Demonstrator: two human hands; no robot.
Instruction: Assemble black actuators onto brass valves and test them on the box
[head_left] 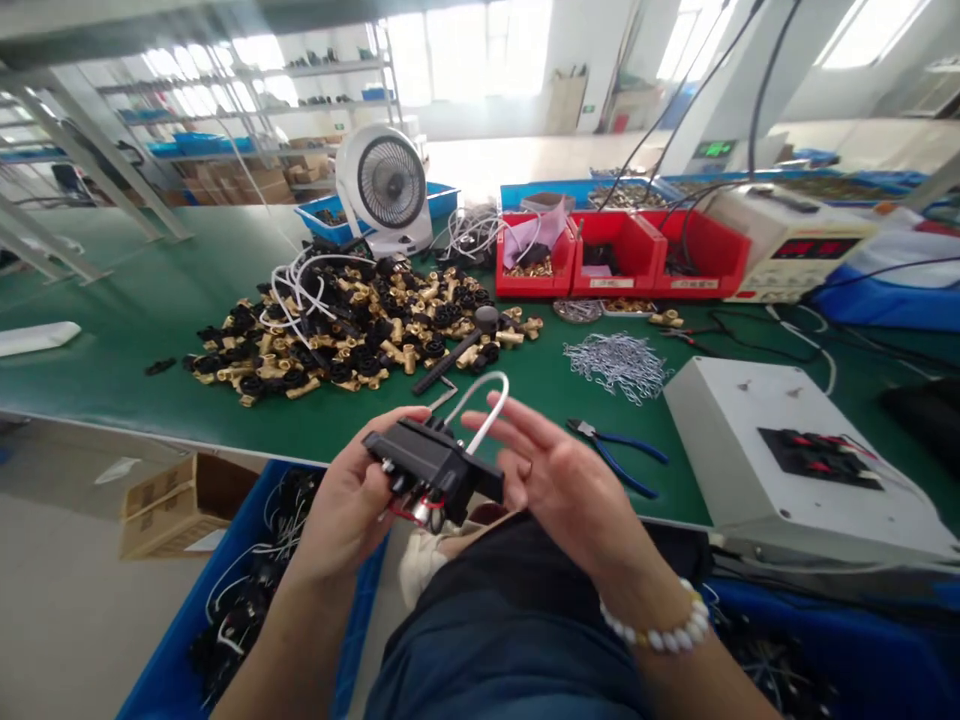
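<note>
The left hand [352, 500] is gripping a black plastic module [431, 462] from its left end, fingers curled shut around it, and is holding it in the air over the lap, just off the near edge of the tabletop [112, 330]. The right hand [559, 475] is lying open beside the module's right end, fingers spread and flat, thumb side touching or nearly touching the housing; it is closing on nothing. A white wire loop [487, 395] is arching up from the top of the module, and red wire ends and a small metal fitting are showing underneath it.

As a judgement, the work is sitting mid-batch: one unit is being handled, while a large pile [352, 335] of brass fittings with black caps and white leads is lying unsorted toward the far left of the tabletop, and a blue crate [187, 630] below the near edge is holding more black wired pieces. How many of those are finished I cannot tell.

The module is looking matte, boxy and hard-edged. The brass parts are shining dull yellow, T-shaped and knobbly. A heap of thin wire clips [619, 362] is glinting silver at the middle, blue-handled pliers [622, 455] are lying near the near edge, and a smooth white box [795, 460] is sitting at the right.
</note>
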